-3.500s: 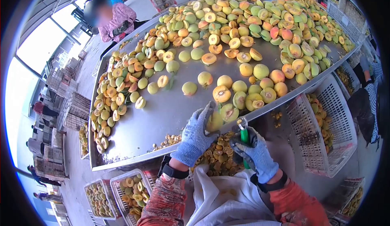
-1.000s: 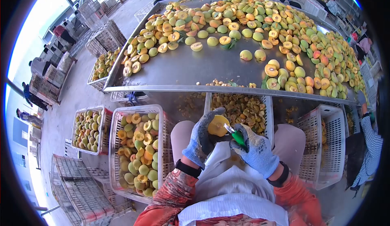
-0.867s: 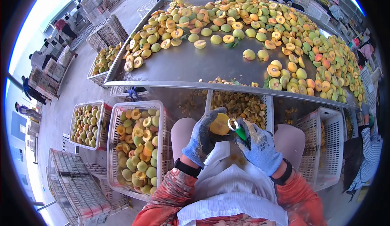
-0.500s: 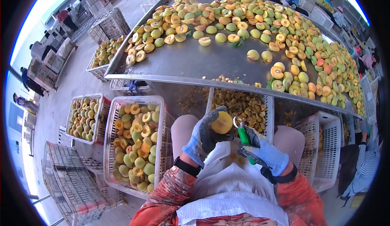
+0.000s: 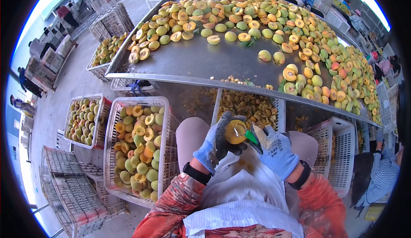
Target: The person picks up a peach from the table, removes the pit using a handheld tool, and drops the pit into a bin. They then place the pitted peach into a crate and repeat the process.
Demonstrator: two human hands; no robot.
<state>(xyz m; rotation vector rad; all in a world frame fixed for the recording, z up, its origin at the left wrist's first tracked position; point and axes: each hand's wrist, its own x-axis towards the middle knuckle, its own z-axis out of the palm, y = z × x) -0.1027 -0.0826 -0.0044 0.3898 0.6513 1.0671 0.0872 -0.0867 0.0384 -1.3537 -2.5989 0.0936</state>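
My left hand (image 5: 217,141), in a blue glove with dark palm and fingers, cups a yellow peach half (image 5: 233,138) with its cut face up. In my gloved right hand (image 5: 277,149) is a green-handled pitting tool (image 5: 251,137). Its looped metal tip rests at the centre of the cut face. My right fingers are wrapped round the handle and cover much of it. Both hands are above my lap, just in front of the crate of scraps (image 5: 280,114) under the table edge.
A metal table (image 5: 184,62) ahead carries many whole and halved peaches (image 5: 205,13). To my left stand a white crate of peach halves (image 5: 165,148) and a smaller crate of peaches (image 5: 100,122). Another white crate (image 5: 342,165) is at my right. Co-workers sit around the table.
My right hand has moved up and left and turned over, bringing the tool's tip from beside the peach half onto its cut face. My left hand still holds the peach half.
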